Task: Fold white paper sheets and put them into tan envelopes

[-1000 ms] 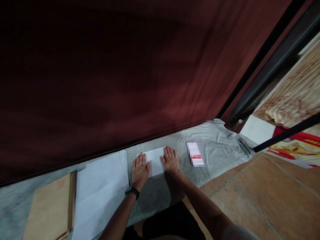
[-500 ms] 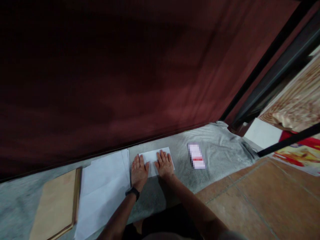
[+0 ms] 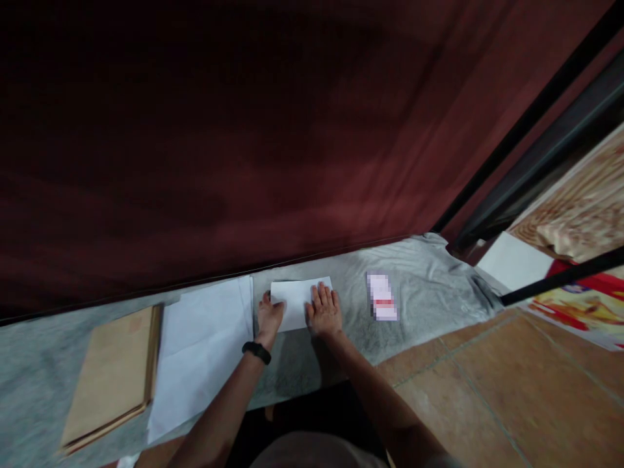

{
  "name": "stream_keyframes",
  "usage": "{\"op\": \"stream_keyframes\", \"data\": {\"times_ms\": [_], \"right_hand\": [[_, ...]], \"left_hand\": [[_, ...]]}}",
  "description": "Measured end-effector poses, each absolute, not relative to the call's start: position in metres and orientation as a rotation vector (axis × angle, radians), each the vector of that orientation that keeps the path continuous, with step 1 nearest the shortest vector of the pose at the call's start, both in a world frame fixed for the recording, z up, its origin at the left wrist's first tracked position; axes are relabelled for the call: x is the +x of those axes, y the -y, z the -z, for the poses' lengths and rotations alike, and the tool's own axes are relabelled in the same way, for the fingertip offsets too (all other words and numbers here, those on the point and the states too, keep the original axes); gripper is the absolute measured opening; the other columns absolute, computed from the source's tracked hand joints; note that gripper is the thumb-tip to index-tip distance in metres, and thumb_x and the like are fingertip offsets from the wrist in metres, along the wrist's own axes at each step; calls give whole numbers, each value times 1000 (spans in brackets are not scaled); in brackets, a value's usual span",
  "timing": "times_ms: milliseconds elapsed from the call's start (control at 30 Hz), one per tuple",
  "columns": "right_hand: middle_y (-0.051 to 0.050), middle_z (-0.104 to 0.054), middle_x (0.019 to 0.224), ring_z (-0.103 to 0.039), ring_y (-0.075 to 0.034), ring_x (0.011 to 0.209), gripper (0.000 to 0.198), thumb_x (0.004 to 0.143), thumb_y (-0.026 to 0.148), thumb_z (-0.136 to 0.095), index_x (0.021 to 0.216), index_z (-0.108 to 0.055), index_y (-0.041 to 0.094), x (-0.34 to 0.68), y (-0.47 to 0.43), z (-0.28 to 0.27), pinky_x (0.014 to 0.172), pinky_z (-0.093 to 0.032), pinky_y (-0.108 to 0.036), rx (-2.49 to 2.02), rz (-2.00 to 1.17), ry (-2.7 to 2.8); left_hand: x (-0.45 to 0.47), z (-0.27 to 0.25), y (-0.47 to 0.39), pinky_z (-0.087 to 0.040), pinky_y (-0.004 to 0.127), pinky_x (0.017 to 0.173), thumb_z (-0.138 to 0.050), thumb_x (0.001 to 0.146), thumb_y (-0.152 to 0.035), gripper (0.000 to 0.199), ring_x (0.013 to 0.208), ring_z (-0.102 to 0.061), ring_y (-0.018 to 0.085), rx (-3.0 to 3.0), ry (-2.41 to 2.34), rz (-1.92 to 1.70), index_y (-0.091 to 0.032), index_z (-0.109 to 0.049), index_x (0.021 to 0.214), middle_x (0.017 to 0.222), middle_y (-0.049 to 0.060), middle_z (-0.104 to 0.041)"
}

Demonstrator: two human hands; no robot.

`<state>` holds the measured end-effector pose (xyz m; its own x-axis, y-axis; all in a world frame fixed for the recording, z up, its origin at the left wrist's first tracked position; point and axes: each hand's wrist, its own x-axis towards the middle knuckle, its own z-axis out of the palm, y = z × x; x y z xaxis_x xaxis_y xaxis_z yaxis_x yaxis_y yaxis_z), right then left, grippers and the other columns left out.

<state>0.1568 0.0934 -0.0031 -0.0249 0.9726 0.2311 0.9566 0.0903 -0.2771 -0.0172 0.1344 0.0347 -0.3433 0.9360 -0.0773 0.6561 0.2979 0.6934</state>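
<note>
A folded sheet of white paper (image 3: 297, 302) lies on a grey cloth (image 3: 351, 344). At its left edge is my left hand (image 3: 270, 320), wearing a dark wristband; the thumb rests on the paper and the curled fingers close around the edge, their tips hidden. My right hand (image 3: 325, 313) lies flat across the right end of the same paper, fingers stretched out. Left of my left hand, and apart from it, spreads a stack of larger white sheets (image 3: 202, 351).
A pile of brown envelopes (image 3: 114, 370) sits at the far left. A blurred-out pink and white item (image 3: 383, 297) lies right of my right hand. A dark red panel (image 3: 273, 162) rises behind the cloth. Tiled floor (image 3: 463, 383) and a black bar (image 3: 560, 276) are at right.
My left hand has gone from lying flat on the folded paper to curling its fingers at the paper's left edge. My right hand stays flat on it. The view has shifted slightly.
</note>
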Motion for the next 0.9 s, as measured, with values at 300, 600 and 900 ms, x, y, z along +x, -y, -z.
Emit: {"op": "stream_keyframes", "data": {"times_ms": [300,600,900], "right_hand": [[-19,-41,157,-39,-31,145,58,105,43,-40,154,-39,14,160,-90,8,118,-24,-52,-1818,44,2005],[-22,-40,157,-37,-35,145,56,106,39,-36,156,-36,12,165,-87,11,117,-20,-60,-1756,99,2067],[-21,-41,157,-40,-33,143,56,105,38,-36,154,-39,11,171,-86,13,116,-27,-55,-1732,97,2066]], "left_hand": [[-10,-45,-99,-55,39,86,-53,87,-12,55,94,-71,26,1790,-2032,-660,-13,-49,142,112,15,-71],[7,-53,-73,-50,43,97,-35,89,0,61,116,-59,28,2418,-1822,-200,-19,-49,145,133,18,-58],[14,-43,-68,-49,50,101,-34,89,1,54,122,-59,32,2403,-1818,-237,-11,-54,138,145,24,-52]]}}
